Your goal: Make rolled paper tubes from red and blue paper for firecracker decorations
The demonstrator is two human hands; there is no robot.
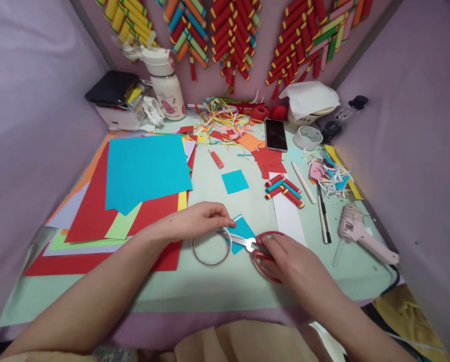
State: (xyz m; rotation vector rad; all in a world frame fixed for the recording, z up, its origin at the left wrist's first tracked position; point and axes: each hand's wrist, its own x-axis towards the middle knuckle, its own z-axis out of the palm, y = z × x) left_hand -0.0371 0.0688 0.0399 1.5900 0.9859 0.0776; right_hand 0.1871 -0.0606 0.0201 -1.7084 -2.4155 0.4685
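My left hand (206, 221) is closed in a pinch at the upper rim of a narrow roll of tape (194, 251), which stands out as a thin ring below the fingers. In my right hand (285, 254) are scissors (262, 256) with red handles, fingers through the loops. Their metal blades point left, reaching the tape just under my left fingertips; how far the blades are apart is hard to make out. Beneath the blades lies a small blue paper square (243, 226) with a pale strip along its upper edge. Another blue square (235, 181) lies flat farther back.
Stacked coloured sheets, a blue sheet (145, 168) on top, lie at left. Right of centre are small rolled paper tubes (283, 190), a white pen-like stick (303, 182), a craft knife (323, 213) and a glue gun (364, 234). A phone (276, 134), bottle (167, 90) and paper scraps (225, 120) are behind.
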